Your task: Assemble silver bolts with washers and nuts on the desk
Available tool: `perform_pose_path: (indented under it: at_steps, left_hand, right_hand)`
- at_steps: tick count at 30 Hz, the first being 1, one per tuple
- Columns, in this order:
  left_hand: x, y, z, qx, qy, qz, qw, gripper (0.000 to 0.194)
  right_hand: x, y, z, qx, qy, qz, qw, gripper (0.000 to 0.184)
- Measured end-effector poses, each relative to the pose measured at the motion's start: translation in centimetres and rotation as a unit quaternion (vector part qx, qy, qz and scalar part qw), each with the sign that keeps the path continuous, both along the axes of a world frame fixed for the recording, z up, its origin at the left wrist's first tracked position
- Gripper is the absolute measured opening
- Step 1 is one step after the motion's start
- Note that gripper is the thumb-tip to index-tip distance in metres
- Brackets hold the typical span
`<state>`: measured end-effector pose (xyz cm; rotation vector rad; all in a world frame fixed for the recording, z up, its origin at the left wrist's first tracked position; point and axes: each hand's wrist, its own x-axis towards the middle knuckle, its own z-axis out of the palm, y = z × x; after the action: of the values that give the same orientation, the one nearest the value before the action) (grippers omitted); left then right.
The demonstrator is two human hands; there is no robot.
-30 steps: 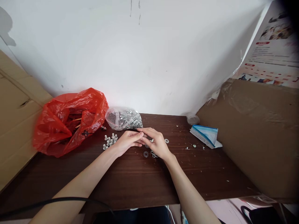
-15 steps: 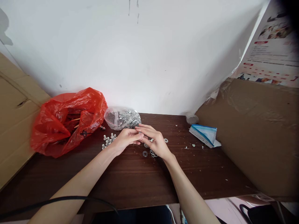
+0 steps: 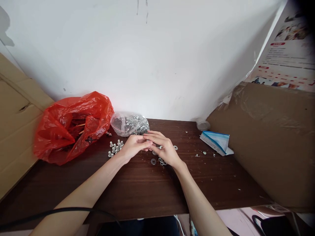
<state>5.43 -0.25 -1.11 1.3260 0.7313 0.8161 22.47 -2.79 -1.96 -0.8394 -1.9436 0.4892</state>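
Observation:
My left hand and my right hand meet fingertip to fingertip above the dark wooden table. Both pinch a small metal piece between them, too small to name. Loose washers and nuts lie just under my right hand. A cluster of upright bolts stands left of my left hand. A clear bag of metal hardware lies right behind the fingertips.
A red plastic bag sits at the back left. A blue and white paper packet lies at the right, beside a large cardboard box. Cardboard leans at the left. A black cable crosses the near edge.
The hands stay joined at the fingertips, with only small finger shifts. The view has wobbled slightly.

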Motion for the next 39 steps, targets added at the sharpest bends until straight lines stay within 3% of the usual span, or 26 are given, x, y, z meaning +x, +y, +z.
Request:
perform_pose_path:
  at_steps: [3,6,11,14,21,28,32,35,39]
  left_hand:
    - [-0.1,0.2,0.1,0.016,0.004,0.023,1.000,0.036]
    - [-0.4,0.4,0.5,0.029,0.006,0.070,0.997,0.037]
    - [-0.3,0.2,1.0,0.084,0.003,0.114,0.990,0.041]
    - [-0.1,0.0,0.7,0.139,0.011,0.096,0.985,0.040]
    - [0.0,-0.3,0.2,0.257,0.054,0.086,0.961,0.033]
    - [-0.2,0.0,-0.1,0.291,0.066,0.109,0.948,0.030]
    - [-0.2,0.0,-0.1,0.288,0.062,0.111,0.949,0.028]
    - [-0.2,0.0,-0.2,0.284,0.043,0.130,0.949,0.029]
    - [-0.3,0.4,-0.4,0.321,0.052,0.200,0.924,0.028]
  right_hand:
    - [0.7,-0.6,0.6,-0.010,0.002,-0.053,0.999,0.040]
    - [1.5,-2.1,1.1,0.006,-0.027,-0.110,0.994,0.024]
    - [1.7,-4.7,0.9,-0.029,-0.262,-0.117,0.957,0.012]
    - [1.1,-5.1,0.8,-0.055,-0.327,-0.113,0.937,0.011]
    - [0.7,-3.9,1.6,-0.110,-0.337,-0.070,0.932,0.004]
    - [0.3,-1.2,2.1,-0.122,-0.390,0.013,0.913,0.017]
    - [0.3,-0.5,2.0,-0.136,-0.380,0.024,0.915,0.014]
    - [0.5,-0.4,2.1,-0.185,-0.320,0.030,0.929,0.010]
    - [0.4,0.1,2.2,-0.256,-0.065,-0.013,0.964,0.005]
